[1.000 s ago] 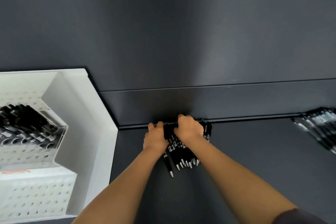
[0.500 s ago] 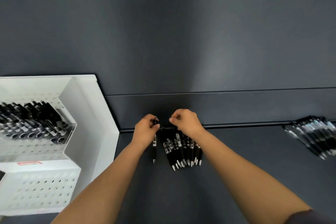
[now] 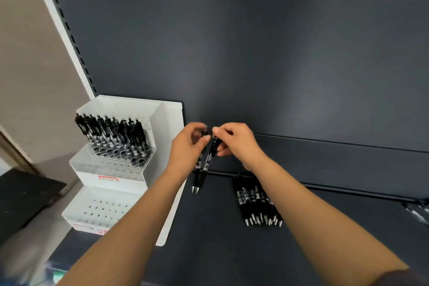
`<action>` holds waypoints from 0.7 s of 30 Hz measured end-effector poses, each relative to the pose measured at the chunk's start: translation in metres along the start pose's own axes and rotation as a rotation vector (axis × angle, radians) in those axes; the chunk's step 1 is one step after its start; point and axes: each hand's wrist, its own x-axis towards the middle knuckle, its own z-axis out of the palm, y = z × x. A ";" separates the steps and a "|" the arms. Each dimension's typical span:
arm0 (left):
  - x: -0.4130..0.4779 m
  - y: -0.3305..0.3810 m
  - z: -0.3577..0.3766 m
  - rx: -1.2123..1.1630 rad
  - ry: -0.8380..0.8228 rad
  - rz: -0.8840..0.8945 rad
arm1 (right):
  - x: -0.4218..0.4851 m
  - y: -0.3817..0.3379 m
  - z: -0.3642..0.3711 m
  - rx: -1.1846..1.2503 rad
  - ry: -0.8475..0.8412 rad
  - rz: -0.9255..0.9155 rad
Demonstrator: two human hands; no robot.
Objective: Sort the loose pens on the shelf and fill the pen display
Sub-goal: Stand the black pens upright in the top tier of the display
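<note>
Two black pens (image 3: 204,167) hang tips down above the dark shelf (image 3: 209,239). My left hand (image 3: 185,148) grips their upper ends, and my right hand (image 3: 236,144) pinches the top of the right-hand pen. A row of several black pens (image 3: 257,202) lies on the shelf against the back ledge, just right of my hands. The white stepped pen display (image 3: 111,167) stands at the left, with several black pens (image 3: 113,139) upright in its top tier. Its lower tiers show bare holes.
A dark back panel (image 3: 255,65) rises behind the shelf. More loose pens (image 3: 417,213) lie at the far right edge, blurred. A white slotted upright (image 3: 67,37) and a beige wall (image 3: 27,76) stand left of the display. A dark object (image 3: 21,199) sits low on the left.
Both hands have lifted off the shelf with two pens out of the row. The view has tilted up and swung left, bringing the display further into sight.
</note>
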 end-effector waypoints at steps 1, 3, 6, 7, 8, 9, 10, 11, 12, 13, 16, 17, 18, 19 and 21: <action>0.000 0.002 -0.011 0.002 0.028 0.028 | 0.000 -0.008 0.007 0.047 -0.029 -0.007; 0.001 0.005 -0.031 0.013 0.063 0.090 | 0.001 -0.023 0.020 0.138 -0.081 -0.010; 0.001 0.003 -0.065 0.020 0.098 0.175 | 0.003 -0.043 0.044 0.206 -0.147 -0.029; 0.001 0.001 -0.077 0.018 0.100 0.204 | 0.004 -0.049 0.053 0.214 -0.158 -0.039; 0.001 -0.001 -0.087 0.017 0.100 0.233 | 0.005 -0.054 0.061 0.219 -0.163 -0.051; 0.000 -0.003 -0.100 0.021 0.104 0.260 | 0.006 -0.060 0.072 0.221 -0.165 -0.065; 0.000 -0.004 -0.111 0.022 0.112 0.278 | 0.007 -0.066 0.082 0.215 -0.163 -0.083; 0.000 -0.005 -0.124 0.021 0.128 0.285 | 0.008 -0.072 0.093 0.201 -0.160 -0.106; 0.001 -0.007 -0.136 0.018 0.150 0.282 | 0.010 -0.078 0.103 0.179 -0.152 -0.128; 0.002 -0.008 -0.146 0.014 0.170 0.273 | 0.011 -0.082 0.111 0.157 -0.140 -0.147; 0.009 -0.019 -0.178 0.006 0.196 0.238 | 0.014 -0.093 0.138 0.102 -0.101 -0.166; 0.011 -0.022 -0.187 0.001 0.199 0.228 | 0.015 -0.096 0.144 0.088 -0.096 -0.168; 0.013 -0.025 -0.194 0.000 0.203 0.219 | 0.015 -0.097 0.149 0.073 -0.096 -0.172; 0.014 -0.028 -0.200 0.000 0.203 0.210 | 0.016 -0.099 0.154 0.057 -0.098 -0.175; 0.018 -0.031 -0.209 0.006 0.184 0.194 | 0.015 -0.101 0.161 0.037 -0.098 -0.173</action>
